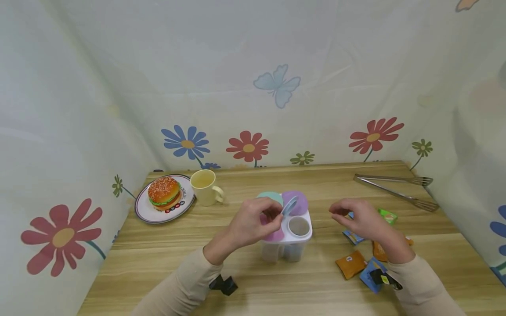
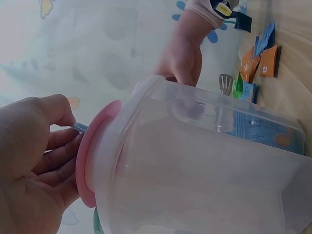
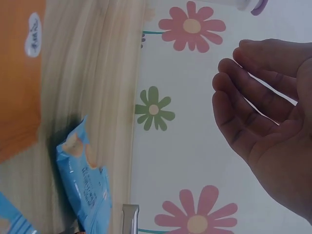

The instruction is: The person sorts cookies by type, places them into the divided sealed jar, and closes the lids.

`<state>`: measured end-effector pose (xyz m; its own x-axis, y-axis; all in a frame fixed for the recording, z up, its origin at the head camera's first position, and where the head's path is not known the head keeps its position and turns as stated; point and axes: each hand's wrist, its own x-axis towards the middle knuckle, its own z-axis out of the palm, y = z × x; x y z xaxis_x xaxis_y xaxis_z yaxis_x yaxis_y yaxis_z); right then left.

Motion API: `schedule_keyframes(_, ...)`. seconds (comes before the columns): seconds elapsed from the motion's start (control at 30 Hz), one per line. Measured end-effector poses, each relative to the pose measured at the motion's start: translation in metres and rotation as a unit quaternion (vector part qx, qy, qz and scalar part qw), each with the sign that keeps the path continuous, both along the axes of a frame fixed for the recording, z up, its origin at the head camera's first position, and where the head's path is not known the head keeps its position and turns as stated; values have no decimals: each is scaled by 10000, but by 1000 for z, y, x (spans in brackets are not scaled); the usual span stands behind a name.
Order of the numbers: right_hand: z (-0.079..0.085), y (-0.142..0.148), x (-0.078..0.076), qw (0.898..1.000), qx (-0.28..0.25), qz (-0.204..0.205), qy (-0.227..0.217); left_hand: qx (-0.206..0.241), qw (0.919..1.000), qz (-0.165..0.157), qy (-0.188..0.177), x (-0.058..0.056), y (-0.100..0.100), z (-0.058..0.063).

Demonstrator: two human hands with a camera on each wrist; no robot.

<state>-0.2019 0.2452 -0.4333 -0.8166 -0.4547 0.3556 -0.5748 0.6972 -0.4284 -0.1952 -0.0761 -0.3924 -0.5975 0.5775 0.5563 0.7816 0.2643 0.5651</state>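
Observation:
A white container (image 1: 308, 232) with round-lidded compartments stands on the table. My left hand (image 1: 253, 219) is over it and pinches a light blue lid (image 1: 290, 206) between thumb and finger, tilted up beside the uncovered front right opening (image 1: 299, 226). The teal lid (image 1: 270, 197), purple lid (image 1: 297, 202) and pink lid (image 2: 87, 156) cover the others. Through the clear wall in the left wrist view, a blue packet (image 2: 263, 129) shows inside. To the right of the container, my right hand (image 1: 361, 217) hovers with loosely bent fingers and holds nothing.
Small snack packets, orange (image 1: 351, 264), blue (image 1: 353, 237) and green (image 1: 388, 216), lie under and around the right forearm. Metal tongs (image 1: 395, 188) rest at the back right. At the back left are a yellow mug (image 1: 205, 191) and a plate (image 1: 148, 215) with a burger (image 1: 164, 193).

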Motion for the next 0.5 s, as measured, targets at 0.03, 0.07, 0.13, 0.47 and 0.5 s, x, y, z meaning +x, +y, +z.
schedule_keyframes(0.03,-1,1,0,10000,-9,14,4,-6,10000,5,-1,0,0,0)
schedule_keyframes(0.07,-2,2,0,10000,-13,28,-8,-12,10000,7,0,0,0,0)
schedule_keyframes(0.13,-4,5,0,10000,5,22,-50,-12,10000,12,4,-1,0,0)
schedule_keyframes(0.47,-15,17,0,9977,303,-226,-563,-6,10000,12,45,0,0,0)
schedule_keyframes(0.5,-17,18,-1,9976,306,-250,-577,-6,10000,14,53,0,0,0)
